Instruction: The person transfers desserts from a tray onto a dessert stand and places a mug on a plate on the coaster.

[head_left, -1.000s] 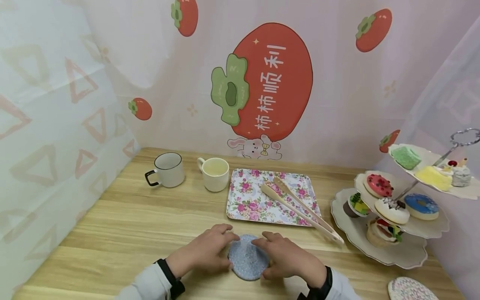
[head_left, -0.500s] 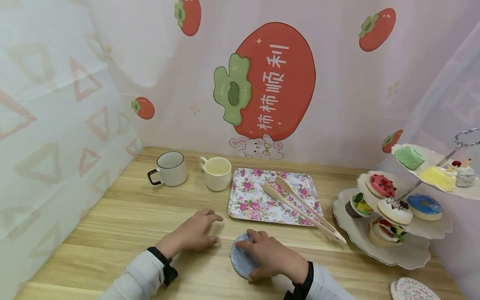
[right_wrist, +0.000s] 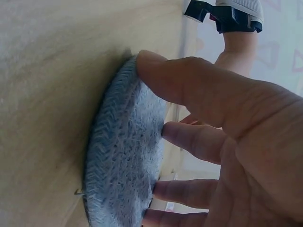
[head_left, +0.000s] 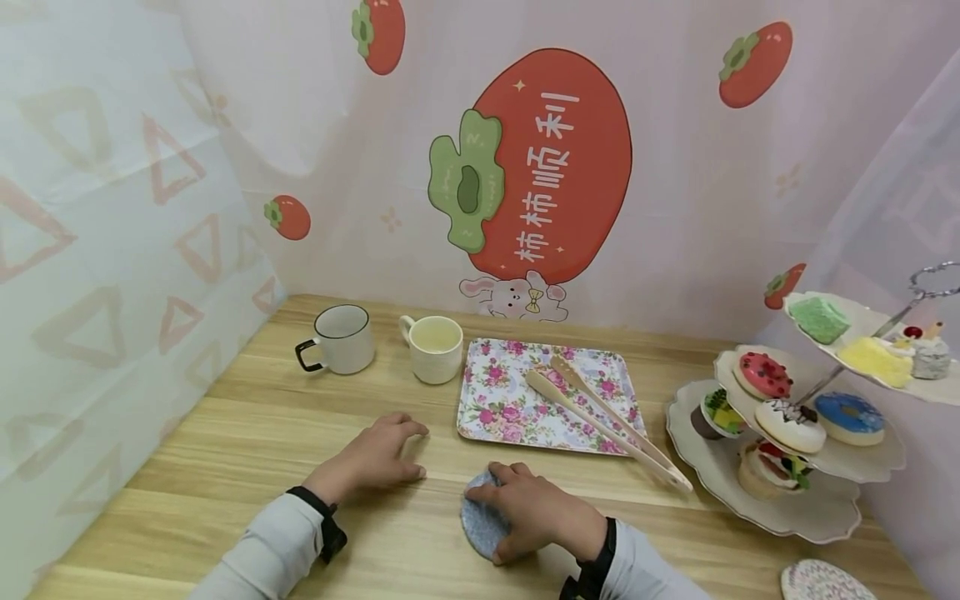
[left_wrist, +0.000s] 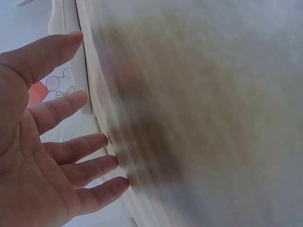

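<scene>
A round blue-grey woven coaster (head_left: pixel 481 527) lies flat on the wooden table (head_left: pixel 420 550) near the front. Over its right part is my right hand (head_left: pixel 534 510). In the right wrist view the thumb tip touches the rim of the coaster (right_wrist: pixel 125 156), while extended fingertips rest on its upper surface. My left hand (head_left: pixel 375 454) is to the left of the coaster, low over the table, and holds nothing. Its fingers are spread and nearly straight in the left wrist view, the palm (left_wrist: pixel 33 156) bare.
Behind the hands are a white black-rimmed mug (head_left: pixel 343 340), a cream mug (head_left: pixel 433 350) and a floral tray (head_left: pixel 487 417) with tongs (head_left: pixel 600 417) across it. On the right stands a tiered stand (head_left: pixel 825 521) of cakes and donuts. A patterned coaster (head_left: pixel 821 582) lies at the front right.
My left hand has drawn away from the blue-grey coaster toward the left. My right hand has shifted slightly left over the coaster and covers more of it.
</scene>
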The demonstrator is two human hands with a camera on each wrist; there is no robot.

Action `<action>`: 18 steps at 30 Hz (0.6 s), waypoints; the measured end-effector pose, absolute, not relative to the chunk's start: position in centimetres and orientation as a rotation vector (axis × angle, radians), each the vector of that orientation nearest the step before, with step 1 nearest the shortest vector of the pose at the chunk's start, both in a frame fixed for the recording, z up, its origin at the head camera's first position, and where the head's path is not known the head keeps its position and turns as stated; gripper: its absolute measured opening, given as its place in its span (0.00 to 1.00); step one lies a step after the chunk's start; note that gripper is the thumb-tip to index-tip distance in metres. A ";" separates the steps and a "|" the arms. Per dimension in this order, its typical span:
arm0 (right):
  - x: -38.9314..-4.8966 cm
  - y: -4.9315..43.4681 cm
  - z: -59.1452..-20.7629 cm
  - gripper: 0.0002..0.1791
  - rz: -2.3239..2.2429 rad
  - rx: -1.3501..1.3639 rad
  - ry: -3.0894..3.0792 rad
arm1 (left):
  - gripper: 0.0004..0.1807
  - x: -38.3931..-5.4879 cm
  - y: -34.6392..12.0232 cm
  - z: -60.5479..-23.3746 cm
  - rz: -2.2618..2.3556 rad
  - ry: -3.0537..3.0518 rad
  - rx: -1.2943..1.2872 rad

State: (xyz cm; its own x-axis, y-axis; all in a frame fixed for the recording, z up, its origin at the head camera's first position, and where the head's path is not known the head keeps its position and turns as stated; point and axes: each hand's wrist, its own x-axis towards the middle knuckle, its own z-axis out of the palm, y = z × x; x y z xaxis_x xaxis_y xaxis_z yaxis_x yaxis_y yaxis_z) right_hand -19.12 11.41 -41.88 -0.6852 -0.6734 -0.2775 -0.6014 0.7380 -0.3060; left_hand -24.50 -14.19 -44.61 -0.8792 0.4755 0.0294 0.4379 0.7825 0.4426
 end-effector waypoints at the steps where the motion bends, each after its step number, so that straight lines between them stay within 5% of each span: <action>1: -19.1 11.4 -41.9 0.41 -0.264 -0.984 2.572 | 0.28 -24.5 -14.2 -44.7 0.681 2.888 0.736; 18: -19.1 11.3 -42.2 0.41 -0.234 -0.972 2.600 | 0.29 -24.2 -14.0 -44.0 0.659 2.889 0.669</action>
State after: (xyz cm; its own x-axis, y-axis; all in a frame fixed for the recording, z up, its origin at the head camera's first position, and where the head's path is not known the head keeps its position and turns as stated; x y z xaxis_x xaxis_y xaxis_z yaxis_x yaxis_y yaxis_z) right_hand -19.08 11.30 -42.18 -0.7017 -0.6600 -0.2683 -0.6014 0.7506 -0.2737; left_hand -24.24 -13.97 -44.02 -0.8979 0.4403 -0.0034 0.3952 0.8093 0.4347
